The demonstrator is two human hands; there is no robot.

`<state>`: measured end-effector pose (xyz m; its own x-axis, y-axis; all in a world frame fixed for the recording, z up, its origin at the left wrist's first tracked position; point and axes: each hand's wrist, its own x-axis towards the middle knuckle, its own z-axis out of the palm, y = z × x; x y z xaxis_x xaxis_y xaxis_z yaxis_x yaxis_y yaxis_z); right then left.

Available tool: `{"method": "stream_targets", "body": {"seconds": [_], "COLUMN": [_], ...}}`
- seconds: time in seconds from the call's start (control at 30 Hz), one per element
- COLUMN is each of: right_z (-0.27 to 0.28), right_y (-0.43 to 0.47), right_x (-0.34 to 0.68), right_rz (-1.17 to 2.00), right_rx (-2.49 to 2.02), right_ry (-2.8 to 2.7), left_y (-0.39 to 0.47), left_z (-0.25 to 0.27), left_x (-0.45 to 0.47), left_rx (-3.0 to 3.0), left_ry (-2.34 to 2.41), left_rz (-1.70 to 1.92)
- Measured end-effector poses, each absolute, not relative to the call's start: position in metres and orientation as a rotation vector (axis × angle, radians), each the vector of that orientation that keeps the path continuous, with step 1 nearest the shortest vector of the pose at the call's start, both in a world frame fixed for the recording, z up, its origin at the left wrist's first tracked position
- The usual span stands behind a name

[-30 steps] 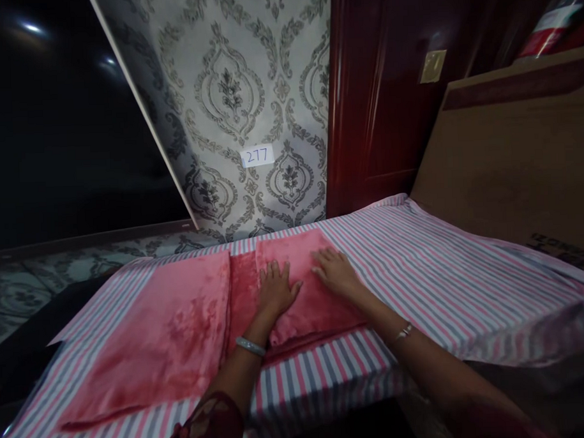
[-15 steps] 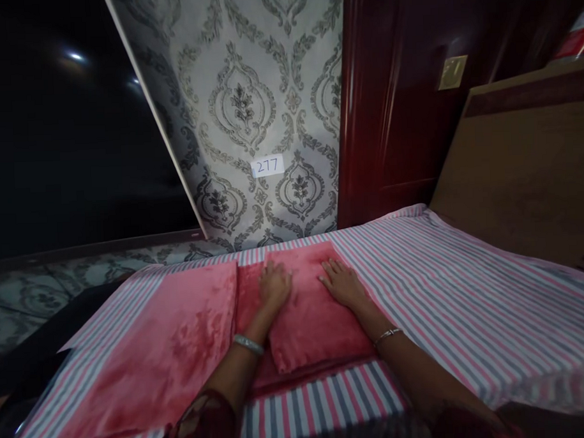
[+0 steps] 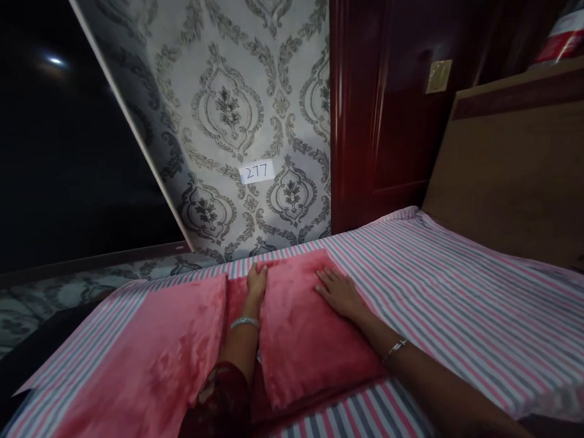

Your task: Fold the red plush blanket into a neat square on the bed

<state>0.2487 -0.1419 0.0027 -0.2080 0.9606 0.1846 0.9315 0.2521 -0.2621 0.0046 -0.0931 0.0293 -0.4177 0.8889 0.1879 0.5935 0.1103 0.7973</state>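
A pink plush blanket (image 3: 300,337) lies on a striped sheet, with its right part folded over in layers toward the middle. My left hand (image 3: 257,283) is at the far left corner of the folded flap, its fingers closed on the flap's edge. On the upper right of the flap rests my right hand (image 3: 340,293), palm down with fingers spread, holding nothing. The blanket's left part (image 3: 157,351) spreads flat beside my left forearm, and a darker red strip shows between the two parts.
Pink, grey and white stripes cover the sheet (image 3: 442,284) under the blanket. A large dark screen (image 3: 69,144) stands at the left. Behind are patterned wallpaper with a paper label (image 3: 256,171) and a dark red panel (image 3: 374,114). A cardboard box (image 3: 520,166) stands at the right.
My left hand has moved from lying on top of the flap to its far left edge and closed there. My right hand stays flat on the flap. The view has shifted slightly.
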Motion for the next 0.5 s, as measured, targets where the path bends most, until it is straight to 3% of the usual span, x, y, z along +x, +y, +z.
{"method": "stream_targets", "body": {"seconds": [0.2, 0.5], "right_z": [0.038, -0.002], "right_y": [-0.101, -0.080], "right_x": [0.234, 0.224], "right_rz": [0.158, 0.107], "right_rx": [-1.758, -1.751], "right_ry": [-2.178, -2.297], "left_y": [-0.091, -0.083], "left_z": [0.023, 0.019], "left_x": [-0.001, -0.003], "left_rx": [1.486, 1.529], "left_ry": [2.189, 2.453], "left_rz": [1.156, 0.867]}}
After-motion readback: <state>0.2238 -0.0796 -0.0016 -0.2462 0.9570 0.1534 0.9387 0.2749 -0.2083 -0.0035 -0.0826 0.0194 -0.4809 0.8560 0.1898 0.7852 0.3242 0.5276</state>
